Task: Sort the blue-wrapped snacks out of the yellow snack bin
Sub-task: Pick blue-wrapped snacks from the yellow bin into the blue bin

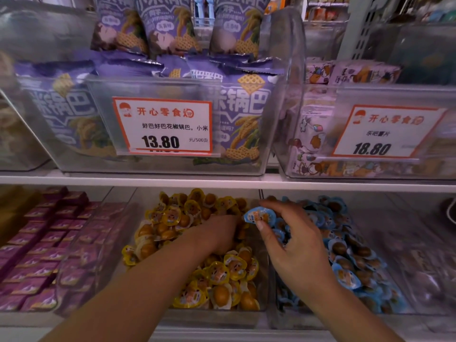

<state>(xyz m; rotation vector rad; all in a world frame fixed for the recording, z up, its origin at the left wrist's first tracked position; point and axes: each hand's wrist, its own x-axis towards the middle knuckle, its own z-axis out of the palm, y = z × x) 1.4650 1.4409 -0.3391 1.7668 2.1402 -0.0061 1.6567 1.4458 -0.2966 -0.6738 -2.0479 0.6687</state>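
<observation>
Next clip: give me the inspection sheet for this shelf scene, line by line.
Surface: white lower shelf carrying clear bins side by side.
Job's things: yellow snack bin full of yellow-wrapped snacks; blue snack bin to its right; one blue-wrapped snack held above the divide between them.
Clutter: purple boxed snacks in the bin to the left.
Hands: left hand reaches into the yellow snacks, fingers hidden; right hand pinches the blue-wrapped snack.
Cables: a thin white cord at the far right edge.
Surroundings: upper shelf with purple snack bags and price tags 13.80 and 18.80.
</observation>
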